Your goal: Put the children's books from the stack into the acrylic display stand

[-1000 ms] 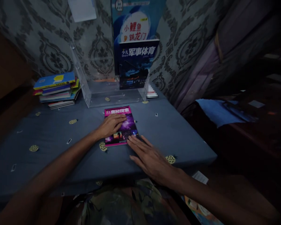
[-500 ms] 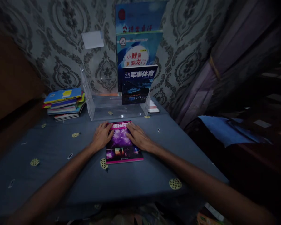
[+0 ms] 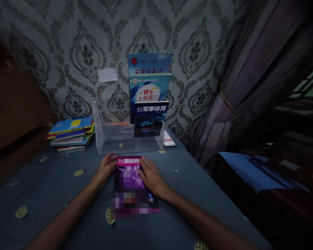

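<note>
Our left hand [image 3: 104, 169] and right hand [image 3: 151, 176] lie flat, fingers spread, flanking the magenta-and-purple paperback book [image 3: 132, 184] on the blue-clothed table [image 3: 54, 194], just before the clear acrylic stand [image 3: 112, 139]. Best we pinch both edges evenly, lifting it level.

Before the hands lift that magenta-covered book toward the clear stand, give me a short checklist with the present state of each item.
1. Both hands on the book: ok. Left hand at its left edge, right hand on the cover of the magenta book.
2. Firm grip under the edges: cannot tell; the fingers lie flat.
3. Book flat on the blue cloth: ok.
4. Free room in the clear stand: ok; its left part is empty, three books stand at the right.
5. Book stack out of the way: ok, left of the stand.
</note>
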Demonstrator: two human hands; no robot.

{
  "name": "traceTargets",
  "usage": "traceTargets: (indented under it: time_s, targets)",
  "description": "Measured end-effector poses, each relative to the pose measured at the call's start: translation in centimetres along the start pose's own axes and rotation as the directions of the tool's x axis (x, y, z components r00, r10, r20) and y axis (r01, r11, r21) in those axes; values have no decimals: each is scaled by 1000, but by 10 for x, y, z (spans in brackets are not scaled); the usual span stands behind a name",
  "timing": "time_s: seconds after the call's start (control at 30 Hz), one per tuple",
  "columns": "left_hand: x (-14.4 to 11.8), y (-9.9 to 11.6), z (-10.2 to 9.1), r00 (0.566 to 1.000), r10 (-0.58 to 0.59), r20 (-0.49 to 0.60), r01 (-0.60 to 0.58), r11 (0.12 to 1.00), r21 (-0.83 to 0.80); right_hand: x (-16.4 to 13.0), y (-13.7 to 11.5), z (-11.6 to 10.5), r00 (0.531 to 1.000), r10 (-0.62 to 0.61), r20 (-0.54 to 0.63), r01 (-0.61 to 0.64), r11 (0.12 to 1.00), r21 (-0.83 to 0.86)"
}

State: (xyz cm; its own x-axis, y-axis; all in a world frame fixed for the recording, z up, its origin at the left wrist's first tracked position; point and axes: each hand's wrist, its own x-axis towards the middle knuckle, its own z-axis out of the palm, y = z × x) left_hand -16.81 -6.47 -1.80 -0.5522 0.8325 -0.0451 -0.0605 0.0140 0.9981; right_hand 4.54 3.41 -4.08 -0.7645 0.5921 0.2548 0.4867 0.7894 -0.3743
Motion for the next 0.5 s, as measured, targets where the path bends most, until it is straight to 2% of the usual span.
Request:
traceTargets:
  time_s: [0.03, 0.1, 0.2, 0.33, 0.5]
  targets:
    - [-1, 0, 2, 996, -85, 18, 87, 991, -97, 0, 1, 0, 1000, -3, -8, 3, 1000, 13]
    - [-6, 2, 6, 971, -200, 130, 224, 951, -212, -1, 3, 0, 1000, -1, -23, 2, 999, 47]
    - [-14, 7, 13, 927, -235, 294, 323, 896, -305, -2, 5, 1, 999, 27, -45, -20, 991, 135]
    - [-19, 17, 20, 935, -190, 298, 307, 856, -415, -2, 7, 1, 989, 116, -92, -76, 931, 357]
    - [-24, 32, 32, 966, -79, 248, 197, 845, -497, 5, 2, -3, 949, 260, -178, -77, 740, 669]
